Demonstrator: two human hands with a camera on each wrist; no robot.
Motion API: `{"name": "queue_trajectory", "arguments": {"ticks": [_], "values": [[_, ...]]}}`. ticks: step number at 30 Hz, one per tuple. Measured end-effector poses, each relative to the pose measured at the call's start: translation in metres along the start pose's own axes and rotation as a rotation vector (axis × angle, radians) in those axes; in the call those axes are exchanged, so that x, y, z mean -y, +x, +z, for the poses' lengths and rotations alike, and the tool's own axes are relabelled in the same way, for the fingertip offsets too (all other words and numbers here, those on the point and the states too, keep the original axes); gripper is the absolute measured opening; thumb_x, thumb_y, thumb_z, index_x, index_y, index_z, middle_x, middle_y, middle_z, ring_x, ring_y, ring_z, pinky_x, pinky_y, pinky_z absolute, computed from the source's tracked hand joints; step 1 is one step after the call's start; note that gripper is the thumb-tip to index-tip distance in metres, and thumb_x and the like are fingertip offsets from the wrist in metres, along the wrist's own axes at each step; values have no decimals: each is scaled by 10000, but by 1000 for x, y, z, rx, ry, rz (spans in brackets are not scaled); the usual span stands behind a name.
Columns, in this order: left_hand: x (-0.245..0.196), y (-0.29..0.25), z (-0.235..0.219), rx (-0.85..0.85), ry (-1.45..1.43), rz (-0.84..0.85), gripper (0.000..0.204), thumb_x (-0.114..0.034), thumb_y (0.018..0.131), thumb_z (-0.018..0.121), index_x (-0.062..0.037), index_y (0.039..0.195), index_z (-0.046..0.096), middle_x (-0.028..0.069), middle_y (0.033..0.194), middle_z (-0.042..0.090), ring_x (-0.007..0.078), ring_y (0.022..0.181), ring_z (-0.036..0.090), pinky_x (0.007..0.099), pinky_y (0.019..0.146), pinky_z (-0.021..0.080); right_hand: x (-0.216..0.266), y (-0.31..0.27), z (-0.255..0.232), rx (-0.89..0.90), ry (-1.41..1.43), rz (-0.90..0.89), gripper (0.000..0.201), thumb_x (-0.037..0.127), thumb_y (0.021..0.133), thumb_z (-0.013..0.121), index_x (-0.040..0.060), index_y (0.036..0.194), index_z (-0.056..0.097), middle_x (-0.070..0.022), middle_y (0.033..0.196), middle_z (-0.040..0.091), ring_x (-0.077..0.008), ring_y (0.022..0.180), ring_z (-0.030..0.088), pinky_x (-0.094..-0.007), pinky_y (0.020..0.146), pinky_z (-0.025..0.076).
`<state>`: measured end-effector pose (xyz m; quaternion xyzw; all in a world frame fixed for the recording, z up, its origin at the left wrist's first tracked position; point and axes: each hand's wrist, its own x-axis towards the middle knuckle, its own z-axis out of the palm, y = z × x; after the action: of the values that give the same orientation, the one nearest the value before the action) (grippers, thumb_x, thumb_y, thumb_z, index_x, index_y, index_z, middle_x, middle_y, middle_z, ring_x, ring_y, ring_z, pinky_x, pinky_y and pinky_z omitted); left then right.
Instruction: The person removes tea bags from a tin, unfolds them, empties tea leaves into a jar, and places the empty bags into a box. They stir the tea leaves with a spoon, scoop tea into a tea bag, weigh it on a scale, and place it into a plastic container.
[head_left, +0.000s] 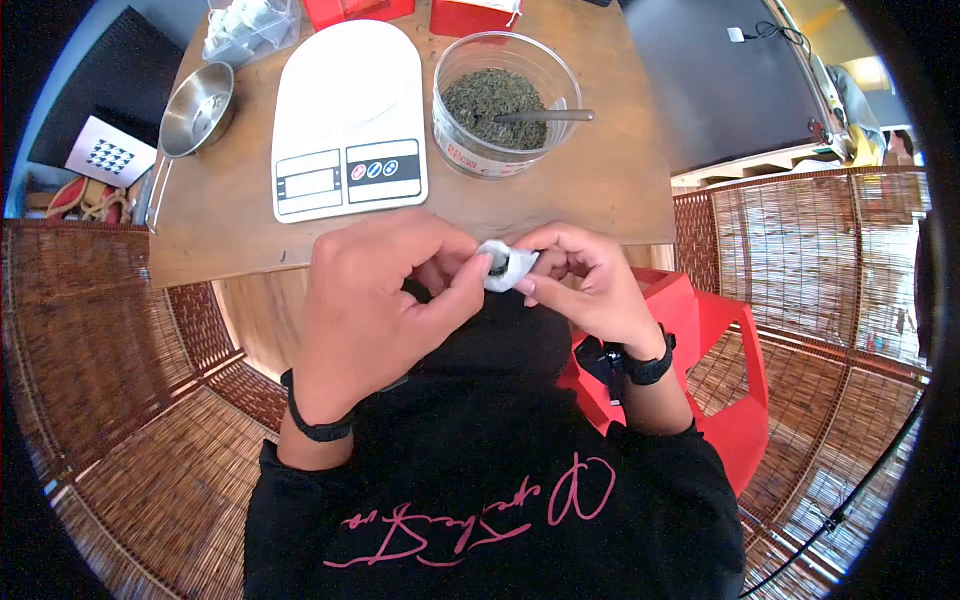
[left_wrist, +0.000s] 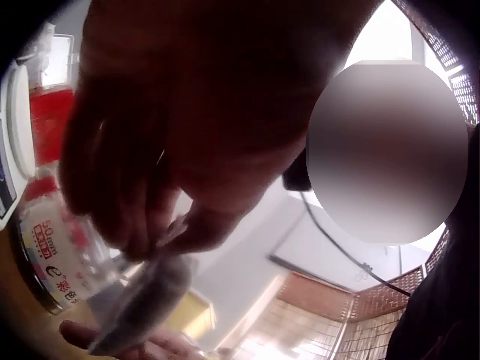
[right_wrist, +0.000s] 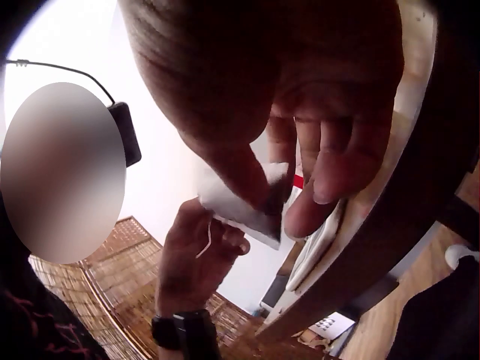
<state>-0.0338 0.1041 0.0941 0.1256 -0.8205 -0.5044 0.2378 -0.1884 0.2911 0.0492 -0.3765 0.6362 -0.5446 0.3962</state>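
Note:
A small white tea bag [head_left: 510, 266] with dark contents is held between both hands in front of the table's near edge. My left hand [head_left: 375, 300] pinches its left side between thumb and index finger. On the right side, my right hand [head_left: 590, 283] pinches a corner with thumb and fingers. From the left wrist view, dark filling shows through the thin tea bag [left_wrist: 146, 300]. A loose white string [right_wrist: 207, 241] dangles from the bag in the right wrist view. Past the hands stands a clear tub [head_left: 470, 160] of dried leaves, with a spoon [head_left: 560, 116] resting in it.
A white kitchen scale [head_left: 350, 130] lies left of the tub, and a metal pan with a handle [head_left: 198, 110] sits farther left. Behind them are a clear box [head_left: 255, 35] of white bags and red boxes [head_left: 475, 15]. A red chair [head_left: 725, 380] stands at right.

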Motion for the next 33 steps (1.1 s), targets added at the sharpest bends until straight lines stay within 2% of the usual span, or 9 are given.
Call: {"name": "queue_trajectory", "arguments": {"ticks": [4,7,9,12,20,22,24,28,33], "values": [[-2,-3,-4,117,78,-27,98,-49,826,777,0,902,737,81,771,705,150,613,663,273,563,510,7,0,2,2,-98,23,347,5,904,745,31,1245,690,-25,945,742,-32,685,602,-194,605,454],[-2,-4,-3,178,161,11,81,-54,833,775,-9,890,739,89,772,701,171,611,665,286,563,512,4,5,5,-63,-18,-149,295,7,890,758,47,1182,740,-55,980,751,-40,711,616,-192,598,450],[-3,-4,-4,181,183,2,79,-62,838,779,-11,881,738,94,773,701,182,612,666,290,562,510,2,8,5,-32,-108,-246,181,-73,854,743,-18,1024,772,-142,1054,750,-115,799,680,-231,703,527],[0,-5,-7,195,246,-8,85,-80,845,785,-13,870,738,105,778,702,203,616,668,303,563,506,-1,7,10,-137,-59,-208,148,-10,885,751,34,1021,790,-81,1023,758,-63,745,648,-200,601,479],[-3,-7,-9,206,363,-70,91,-101,844,787,-26,873,745,120,769,699,258,627,665,347,576,500,0,7,14,-156,-164,-265,145,-15,875,752,27,1010,786,-92,1012,762,-85,764,677,-212,603,504],[-2,-7,-6,262,402,36,94,-108,845,786,-29,872,744,116,761,697,261,628,667,347,574,501,-1,8,13,-159,-154,-268,140,-14,875,753,24,1006,785,-92,1010,762,-88,772,682,-214,604,507],[-4,-6,-9,220,400,11,91,-107,843,785,-31,865,741,116,762,696,262,633,668,347,573,500,-2,9,12,-158,-213,-354,139,-8,868,759,20,1001,784,-94,1004,763,-105,780,692,-222,614,516],[-4,-7,-7,221,358,38,75,-89,835,774,-30,845,729,115,764,694,263,647,672,348,575,504,1,6,15,-180,-165,-263,135,-5,864,760,12,997,781,-100,1001,763,-132,805,710,-239,652,541],[-2,-6,-9,220,395,70,85,-89,812,781,-31,830,721,115,767,690,260,643,671,350,579,511,-2,12,13,-189,-241,-415,130,-4,862,756,6,990,777,-116,980,761,-191,846,738,-291,730,580]]}}
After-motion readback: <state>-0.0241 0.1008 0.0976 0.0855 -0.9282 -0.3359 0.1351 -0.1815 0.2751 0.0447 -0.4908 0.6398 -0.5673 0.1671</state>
